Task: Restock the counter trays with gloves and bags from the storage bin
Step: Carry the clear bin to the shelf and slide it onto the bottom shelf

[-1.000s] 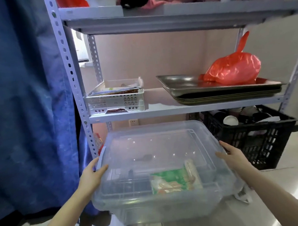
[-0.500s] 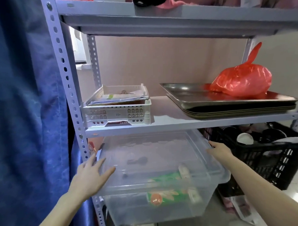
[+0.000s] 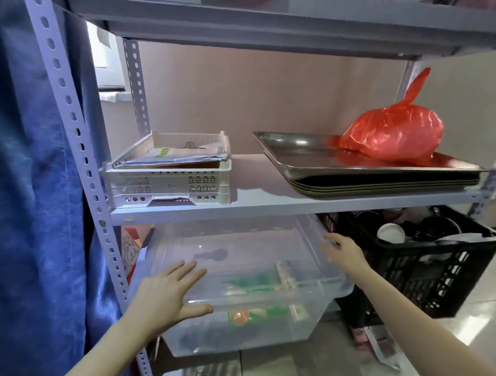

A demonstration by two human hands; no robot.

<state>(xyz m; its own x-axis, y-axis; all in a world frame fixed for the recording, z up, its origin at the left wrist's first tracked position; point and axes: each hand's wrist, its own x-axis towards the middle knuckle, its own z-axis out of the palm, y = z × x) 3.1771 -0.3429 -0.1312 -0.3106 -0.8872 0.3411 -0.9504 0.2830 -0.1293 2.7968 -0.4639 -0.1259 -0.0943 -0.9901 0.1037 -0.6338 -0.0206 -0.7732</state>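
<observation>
A clear plastic storage bin with a clear lid sits on the bottom level of a metal rack, partly under the middle shelf. Through its lid and wall I see a green packet and a roll of bags. My left hand lies flat on the lid near its front left corner, fingers spread. My right hand touches the bin's right rim with straight fingers.
The middle shelf holds a white perforated basket with papers and stacked steel trays under a red plastic bag. A black crate of cups stands right of the bin. A blue curtain hangs left.
The bin has slid back under the middle shelf. My left hand moved from gripping its left edge onto the lid, and my right hand followed along the right rim.
</observation>
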